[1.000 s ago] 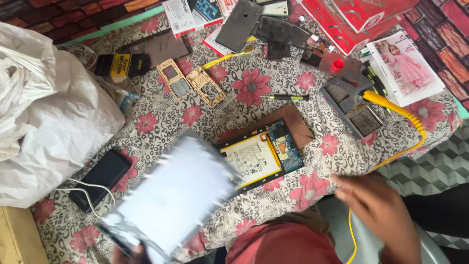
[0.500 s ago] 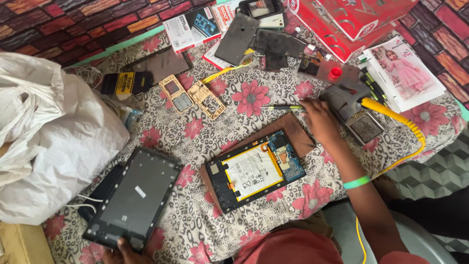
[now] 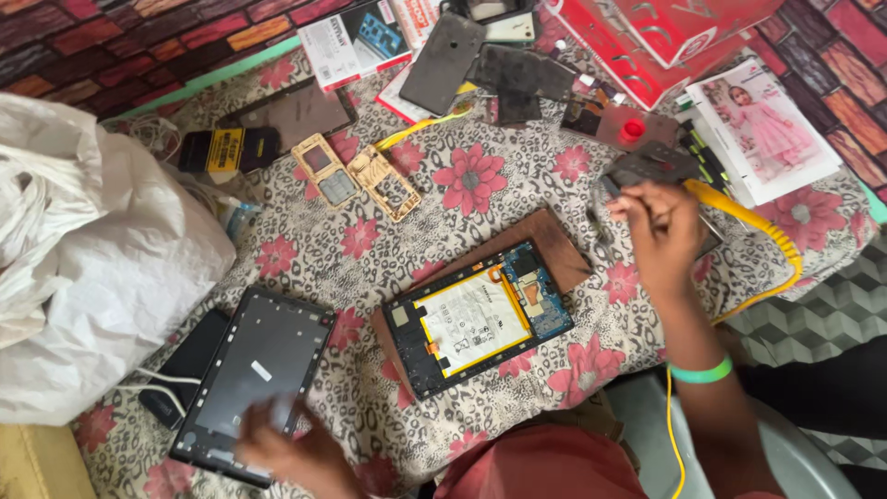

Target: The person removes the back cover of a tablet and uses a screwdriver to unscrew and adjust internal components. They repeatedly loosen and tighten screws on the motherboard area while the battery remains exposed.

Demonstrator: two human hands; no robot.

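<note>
An opened tablet (image 3: 476, 319), with its white battery and blue circuit board showing, lies on a brown wooden board (image 3: 554, 242) in the middle of the flowered cloth. My right hand (image 3: 663, 236) hovers to the right of the board, shut on a thin dark screwdriver (image 3: 607, 188) whose tip sticks out to the upper left. A black tablet cover (image 3: 254, 370) lies flat at the lower left. My left hand (image 3: 296, 453), blurred, has its fingers spread over that cover's lower right corner.
A big white plastic bag (image 3: 92, 268) fills the left side. A dark phone (image 3: 189, 356) lies beside the cover. Gold phone frames (image 3: 360, 180), dark phone backs (image 3: 443, 60), red boxes (image 3: 665, 37), a picture booklet (image 3: 762, 125) and a yellow cable (image 3: 753, 226) crowd the far edge and the right.
The black cover was swung down and laid flat at the lower left. My right hand reached up to the screwdriver beyond the board, picked it up and moved right with it.
</note>
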